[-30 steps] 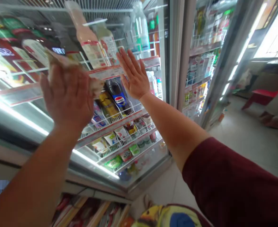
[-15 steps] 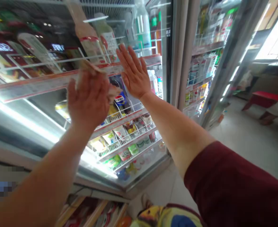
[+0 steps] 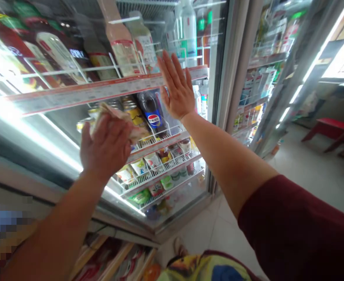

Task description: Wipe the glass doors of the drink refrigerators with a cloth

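Observation:
A pale, crumpled cloth lies under the fingers of my left hand, pressed against the glass door of a drinks fridge. The cloth sticks out past the fingertips and to the right of the hand; its middle is hidden. My right hand rests flat on the same glass, higher and further right, with fingers stretched and nothing in it. Behind the pane, a Pepsi bottle stands between the two hands.
Larger bottles line the upper shelf, and cups fill a lower one. A second fridge adjoins at right. At bottom left sits a wooden rack of packages. A red stool stands on the tiled floor.
My left hand has moved down the glass with the cloth, away from the upper shelf edge. My right hand stays flat on the pane. The whole view has shifted slightly.

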Motion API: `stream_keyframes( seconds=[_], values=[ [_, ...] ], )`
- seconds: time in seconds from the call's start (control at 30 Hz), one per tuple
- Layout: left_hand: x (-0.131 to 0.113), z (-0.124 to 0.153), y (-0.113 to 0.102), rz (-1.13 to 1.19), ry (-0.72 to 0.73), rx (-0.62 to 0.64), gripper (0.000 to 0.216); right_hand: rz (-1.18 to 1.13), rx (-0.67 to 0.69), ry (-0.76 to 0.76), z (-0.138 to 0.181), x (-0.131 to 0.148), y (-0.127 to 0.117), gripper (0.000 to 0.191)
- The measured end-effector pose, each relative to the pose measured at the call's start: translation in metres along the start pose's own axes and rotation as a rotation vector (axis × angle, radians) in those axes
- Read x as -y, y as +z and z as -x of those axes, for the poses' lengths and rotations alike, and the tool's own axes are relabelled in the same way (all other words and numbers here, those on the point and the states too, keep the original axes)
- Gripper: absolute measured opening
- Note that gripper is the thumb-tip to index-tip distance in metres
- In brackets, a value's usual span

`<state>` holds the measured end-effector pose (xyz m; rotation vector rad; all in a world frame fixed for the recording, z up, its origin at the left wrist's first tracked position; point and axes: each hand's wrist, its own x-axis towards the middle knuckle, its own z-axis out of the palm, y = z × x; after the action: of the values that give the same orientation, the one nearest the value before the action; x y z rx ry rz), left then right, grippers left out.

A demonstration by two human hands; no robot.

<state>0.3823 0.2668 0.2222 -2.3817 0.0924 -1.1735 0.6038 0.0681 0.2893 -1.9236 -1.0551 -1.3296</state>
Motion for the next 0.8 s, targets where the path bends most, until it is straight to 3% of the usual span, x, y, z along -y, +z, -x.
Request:
stream_keyframes(
  seconds=[0.1, 0.17, 0.27, 0.4, 0.5, 0.67, 0.73, 0.8],
  values=[
    [0.025, -0.017, -0.029, -0.103, -0.208, -0.100, 0.067, 0.001, 0.000, 0.003, 0.000, 0.000, 0.000, 0.069],
    [0.022, -0.012, -0.033, -0.110, -0.294, -0.131, 0.069, 0.012, 0.004, -0.001, 0.000, 0.000, 0.000, 0.069],
    [-0.006, 0.021, -0.010, -0.080, -0.265, -0.072, 0.070, 0.018, 0.005, -0.009, 0.000, 0.000, 0.001, 0.070],
    [-0.028, 0.065, 0.025, -0.057, -0.047, -0.007, 0.058, 0.003, -0.005, -0.010, 0.000, -0.001, 0.004, 0.070],
    [-0.004, 0.061, 0.016, -0.064, -0.028, -0.048, 0.067, 0.031, -0.005, -0.011, 0.000, -0.002, 0.006, 0.069],
    [0.048, 0.026, -0.028, -0.162, -0.250, -0.195, 0.092, 0.071, -0.002, -0.006, 0.000, -0.001, 0.004, 0.069],
    [0.045, 0.030, -0.030, -0.151, -0.330, -0.182, 0.094, 0.065, 0.002, -0.003, 0.000, 0.000, 0.004, 0.069],
    [0.027, 0.049, -0.019, -0.110, -0.409, -0.151, 0.090, 0.058, 0.006, -0.004, -0.001, 0.000, 0.003, 0.070]
  ],
)
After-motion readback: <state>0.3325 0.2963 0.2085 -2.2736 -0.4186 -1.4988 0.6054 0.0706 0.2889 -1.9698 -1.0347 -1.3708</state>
